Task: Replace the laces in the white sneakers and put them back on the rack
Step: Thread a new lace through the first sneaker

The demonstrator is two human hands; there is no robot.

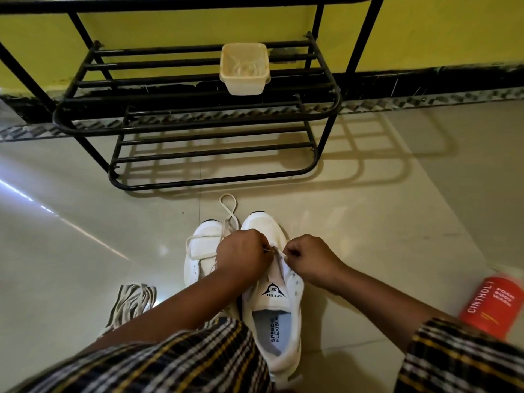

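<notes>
A pale plastic tub [244,68] sits on a bar shelf ahead of me, against the yellow wall [425,32]. To my right a red Cinthol bottle [492,303] lies on the glossy tiled floor [71,236].

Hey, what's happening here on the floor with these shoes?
A person in plaid sleeves is lacing the right-hand white sneaker. The left hand and right hand each pinch the white flat lace near the sneaker's front eyelets. The other white sneaker stands beside it, a loose lace draped over its toe. A bundle of striped laces lies on the tiled floor to the left. The black metal shoe rack ahead holds only a cream plastic container.
</notes>
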